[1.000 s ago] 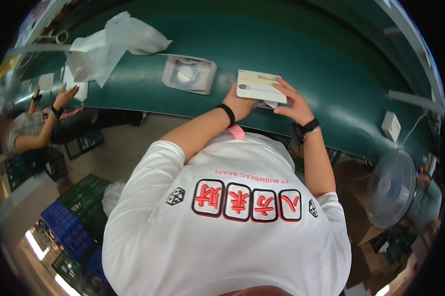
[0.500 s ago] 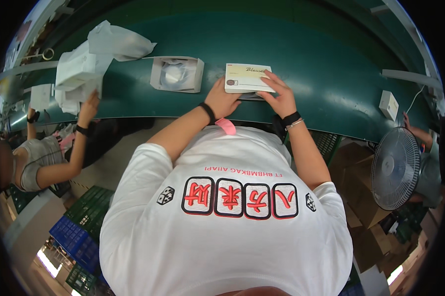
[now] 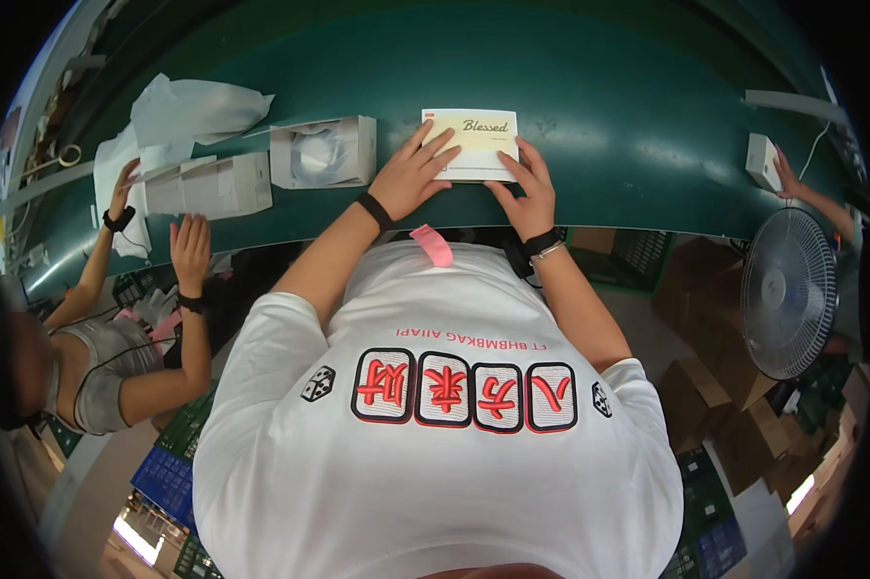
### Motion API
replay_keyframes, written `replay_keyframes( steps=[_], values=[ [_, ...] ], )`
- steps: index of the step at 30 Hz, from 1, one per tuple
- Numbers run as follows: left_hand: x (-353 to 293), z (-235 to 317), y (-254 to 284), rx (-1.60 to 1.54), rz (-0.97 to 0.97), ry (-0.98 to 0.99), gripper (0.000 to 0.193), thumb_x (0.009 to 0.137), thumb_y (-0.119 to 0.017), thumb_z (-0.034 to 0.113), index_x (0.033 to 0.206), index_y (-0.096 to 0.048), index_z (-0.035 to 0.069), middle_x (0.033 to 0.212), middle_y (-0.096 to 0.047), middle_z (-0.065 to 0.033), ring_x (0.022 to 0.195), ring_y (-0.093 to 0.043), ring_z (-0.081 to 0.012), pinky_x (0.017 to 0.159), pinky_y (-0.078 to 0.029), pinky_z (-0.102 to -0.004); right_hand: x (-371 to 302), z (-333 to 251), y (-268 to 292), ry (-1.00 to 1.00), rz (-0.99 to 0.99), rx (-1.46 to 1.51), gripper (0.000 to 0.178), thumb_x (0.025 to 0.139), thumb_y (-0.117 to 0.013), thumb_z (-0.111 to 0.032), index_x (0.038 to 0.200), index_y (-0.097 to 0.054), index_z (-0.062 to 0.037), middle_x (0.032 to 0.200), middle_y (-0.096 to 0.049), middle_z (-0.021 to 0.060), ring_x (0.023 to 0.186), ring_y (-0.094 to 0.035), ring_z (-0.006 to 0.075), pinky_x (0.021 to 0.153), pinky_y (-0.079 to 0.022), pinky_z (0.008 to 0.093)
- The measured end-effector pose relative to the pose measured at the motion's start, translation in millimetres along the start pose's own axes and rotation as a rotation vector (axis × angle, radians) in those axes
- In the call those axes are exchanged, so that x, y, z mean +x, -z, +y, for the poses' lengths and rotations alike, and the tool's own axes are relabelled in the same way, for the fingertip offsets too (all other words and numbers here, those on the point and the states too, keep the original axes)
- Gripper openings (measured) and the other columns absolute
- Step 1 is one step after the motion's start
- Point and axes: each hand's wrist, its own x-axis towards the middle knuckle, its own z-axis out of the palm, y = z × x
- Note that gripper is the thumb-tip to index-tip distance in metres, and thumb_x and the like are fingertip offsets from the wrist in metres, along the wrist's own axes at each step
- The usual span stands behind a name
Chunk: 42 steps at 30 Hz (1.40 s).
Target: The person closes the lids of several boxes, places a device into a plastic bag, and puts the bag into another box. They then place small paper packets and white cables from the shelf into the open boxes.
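Box (image 3: 480, 147): white and cream, on the surface (image 3: 628, 125) near its front edge. Left hand (image 3: 408, 176): fingers spread apart across the left of the box's top. Right hand (image 3: 528, 188): fingers apart about the near right corner; whether they clamp it, cannot tell. Risks, as judged: uneven pressing could dent the top or bow the walls; a sideways push could skid the box, the surface looking slick; a leftward swing of the arm could knock the carton (image 3: 368, 154) nearby. Materials: box, flat, oblong, apparently smooth card, crisp-edged, dark script; surface, green, glossy; carton, white, uncovered, holding a round item (image 3: 316, 156) in clear film; sheet (image 3: 196, 108), pale, thin, crumpled, farther left.
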Motion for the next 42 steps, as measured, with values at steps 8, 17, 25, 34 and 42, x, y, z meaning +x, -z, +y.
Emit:
replay_keyframes(
  steps=[8,17,25,34,42],
  values=[
    [-2,0,-3,-0.034,-0.018,0.03,0.066,0.083,-0.074,0.018,0.143,-0.048,0.012,0.155,-0.036,-0.0098,0.146,-0.024,-0.0395,0.115,-0.034,-0.0471,-18,-1,3,-0.022,0.108,-0.134,0.038,0.076,-0.082,-0.007,0.111,-0.069,-0.0043,0.106,-0.065,0.0128,0.093,-0.064,0.0297,0.081,-0.053,0.0371],
    [-2,6,0,-0.051,0.004,0.051,0.062,0.083,-0.073,0.017,0.141,-0.051,0.01,0.155,-0.036,-0.0114,0.146,-0.025,-0.0411,0.114,-0.036,-0.0476,-19,0,-2,0.132,0.216,-0.191,0.024,0.073,-0.083,-0.002,0.091,-0.067,-0.0032,0.09,-0.067,0.0129,0.085,-0.064,0.0313,0.077,-0.053,0.0379],
    [-7,12,-10,-0.115,0.095,0.055,0.056,0.085,-0.072,0.016,0.138,-0.054,0.011,0.155,-0.035,-0.0161,0.145,-0.022,-0.0481,0.112,-0.036,-0.0517,-21,-2,-11,0.154,0.285,-0.179,0.024,0.073,-0.083,-0.003,0.09,-0.067,-0.0027,0.088,-0.065,0.0106,0.086,-0.064,0.0313,0.074,-0.052,0.0391],
    [-9,6,-8,0.001,0.061,0.025,0.055,0.084,-0.074,0.024,0.136,-0.056,0.014,0.153,-0.035,-0.0174,0.143,-0.023,-0.0502,0.113,-0.036,-0.0514,-18,2,-6,0.262,0.214,-0.201,0.025,0.072,-0.083,-0.002,0.092,-0.068,-0.001,0.091,-0.068,0.0112,0.088,-0.066,0.0314,0.076,-0.053,0.0384],
    [-12,6,-10,0.054,0.012,0.033,0.057,0.084,-0.074,0.029,0.137,-0.056,0.015,0.152,-0.037,-0.0168,0.142,-0.026,-0.0494,0.114,-0.035,-0.0497,-18,0,6,0.279,0.149,-0.215,0.02,0.073,-0.081,0.0,0.089,-0.069,-0.0009,0.088,-0.068,0.0101,0.088,-0.066,0.0297,0.076,-0.053,0.038]
  ],
)
